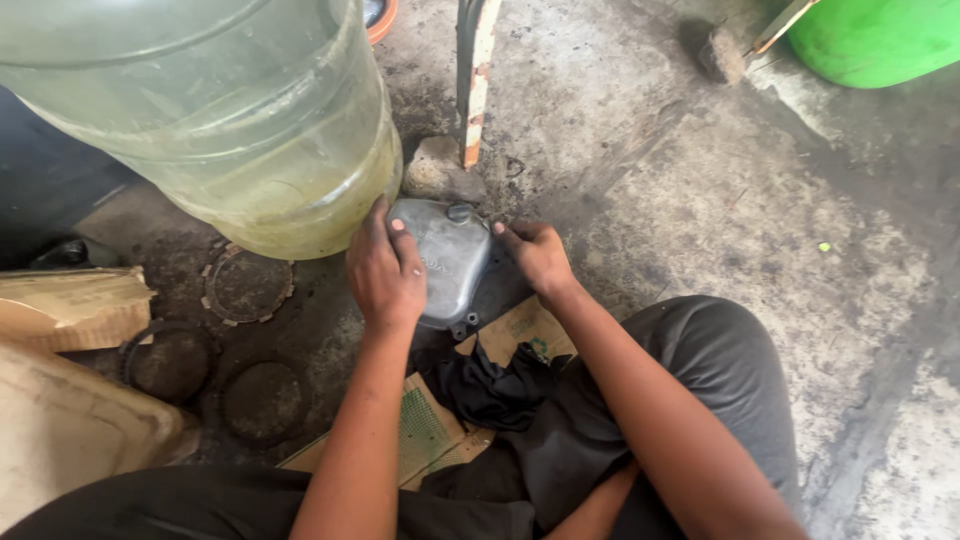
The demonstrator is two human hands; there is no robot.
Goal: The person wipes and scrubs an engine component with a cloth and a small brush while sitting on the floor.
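Note:
A grey metal engine cover [447, 262] lies on the stained concrete floor in front of me. My left hand [384, 270] grips its left edge, thumb on top. My right hand [537, 255] holds its right side, fingers curled against the rim. A small round cap [459, 212] sits at the cover's far end. Under its near end lie flattened cardboard [518, 330] and a black cloth [490, 385].
A big clear water jug [230, 110] with yellowish liquid stands far left, touching my left hand's side. Ring-shaped clutch plates [247, 285] lie on the floor at left. A stone [437, 170], a metal post [472, 80] and a green tub [875, 40] stand beyond.

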